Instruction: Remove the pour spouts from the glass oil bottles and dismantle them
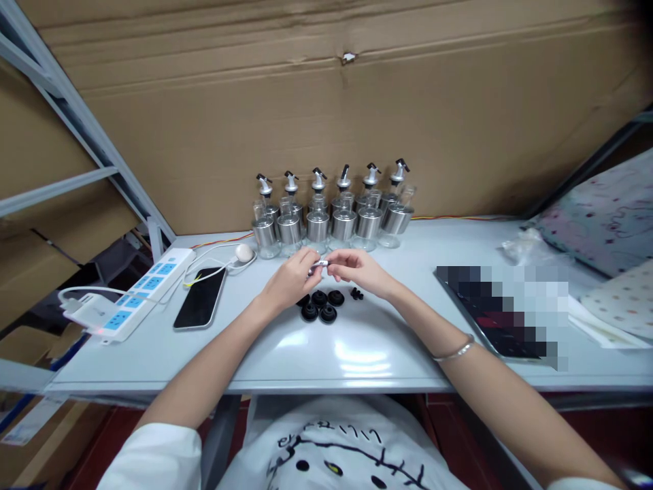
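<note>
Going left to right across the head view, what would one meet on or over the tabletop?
White power strip → phone → round white piece on a cable → left hand → right hand → dark flat item, partly pixelated → dotted fabric.

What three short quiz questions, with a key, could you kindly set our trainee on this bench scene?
1. Which row of bottles bears the pourer tops? A: the nearer row; B: the farther row; C: both rows.
2. True or false: the phone lies between the power strip and the left hand.
3. Fill in: the bracelet is worn on the person's ___ arm.

Key: 1 B; 2 true; 3 right.
</note>
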The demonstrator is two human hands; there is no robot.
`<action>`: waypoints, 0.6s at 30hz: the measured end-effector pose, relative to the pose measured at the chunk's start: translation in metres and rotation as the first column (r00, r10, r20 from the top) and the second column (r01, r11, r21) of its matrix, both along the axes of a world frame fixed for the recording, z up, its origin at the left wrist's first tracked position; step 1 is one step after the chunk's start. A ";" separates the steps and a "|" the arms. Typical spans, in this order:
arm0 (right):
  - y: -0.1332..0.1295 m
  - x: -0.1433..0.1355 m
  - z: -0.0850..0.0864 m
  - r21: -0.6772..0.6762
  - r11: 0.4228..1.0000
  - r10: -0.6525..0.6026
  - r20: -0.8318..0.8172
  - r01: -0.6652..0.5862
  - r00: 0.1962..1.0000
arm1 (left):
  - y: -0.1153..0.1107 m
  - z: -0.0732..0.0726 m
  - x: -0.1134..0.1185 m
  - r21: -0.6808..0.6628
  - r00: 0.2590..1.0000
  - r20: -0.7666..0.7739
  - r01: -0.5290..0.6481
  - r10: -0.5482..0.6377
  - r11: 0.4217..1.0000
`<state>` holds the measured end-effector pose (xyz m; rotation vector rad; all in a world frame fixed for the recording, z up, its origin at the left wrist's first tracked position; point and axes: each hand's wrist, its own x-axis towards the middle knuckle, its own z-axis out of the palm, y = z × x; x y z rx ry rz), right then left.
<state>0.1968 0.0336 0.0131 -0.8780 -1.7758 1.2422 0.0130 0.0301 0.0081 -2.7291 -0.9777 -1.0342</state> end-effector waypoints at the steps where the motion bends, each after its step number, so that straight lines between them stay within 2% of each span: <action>1: 0.000 0.000 0.000 0.013 1.000 -0.022 0.003 0.022 1.000 | 0.000 -0.001 0.000 -0.010 1.000 0.015 0.018 -0.018 1.000; 9: -0.005 -0.009 -0.010 0.229 0.968 -0.144 0.178 0.101 0.973 | -0.001 -0.005 0.003 -0.003 0.999 -0.019 0.036 -0.036 0.999; 18: -0.005 -0.007 -0.007 0.388 0.920 -0.202 0.345 0.057 0.917 | -0.003 -0.004 0.005 0.059 0.991 -0.095 0.098 -0.092 0.993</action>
